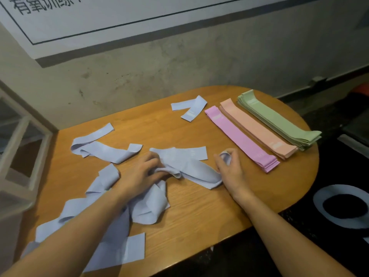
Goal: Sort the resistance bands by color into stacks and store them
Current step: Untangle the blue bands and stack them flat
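Several pale blue resistance bands lie loose over the wooden table. My left hand grips one end of a blue band at the table's middle. My right hand pinches the other end of the same band. Another blue band lies folded at the back, and more lie crumpled at the left. On the right side are three neat stacks side by side: pink, peach and green.
The table stands against a stained wall with a white sign above. A white shelf frame is at the left. To the right, the floor is dark with a white ring mark.
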